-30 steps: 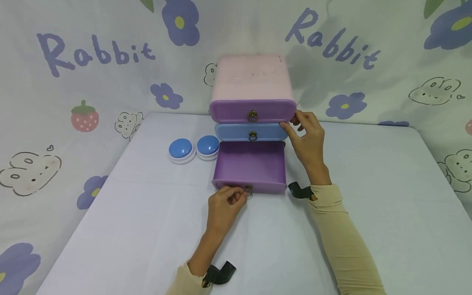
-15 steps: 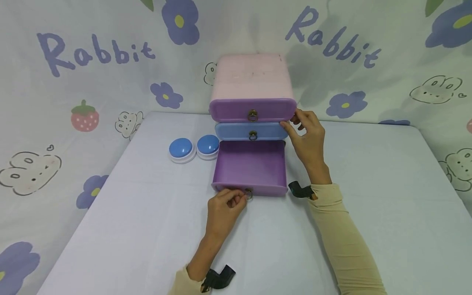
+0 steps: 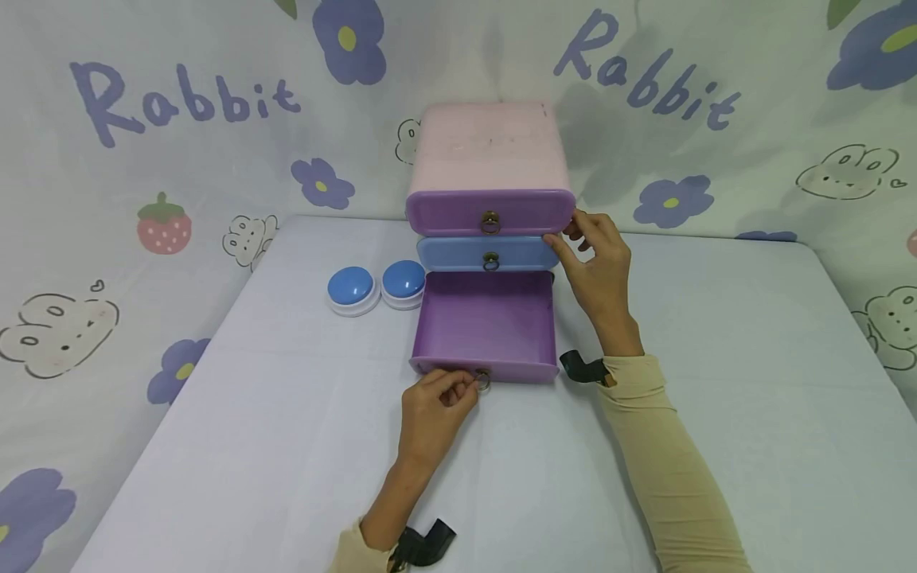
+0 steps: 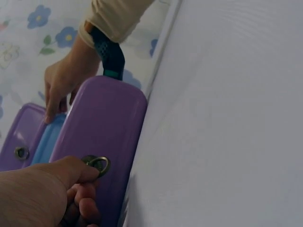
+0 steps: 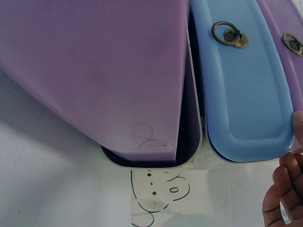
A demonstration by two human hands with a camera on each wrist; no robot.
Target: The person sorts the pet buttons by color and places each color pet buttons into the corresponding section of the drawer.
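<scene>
A small drawer cabinet (image 3: 492,147) with a pink top stands at the back of the table. Its purple top drawer (image 3: 451,213) and blue middle drawer (image 3: 451,255) are closed; the purple bottom drawer (image 3: 487,318) is pulled out and nothing lies in it. My left hand (image 3: 433,414) pinches the bottom drawer's metal ring pull (image 4: 100,165) between thumb and finger. At the cabinet's right side, my right hand (image 3: 598,267) grips the edge, thumb against the blue drawer's front corner and fingers around the side. Part of that hand falls outside the right wrist view.
Two round push buttons with blue tops and white bases, the left one (image 3: 351,288) and the right one (image 3: 403,282), stand left of the cabinet. The white-covered table (image 3: 251,446) meets a patterned cloth backdrop (image 3: 236,167) behind the cabinet.
The bottom drawer has slid slightly farther out toward me, with my left hand moving back along with it. My right hand keeps its place on the cabinet.
</scene>
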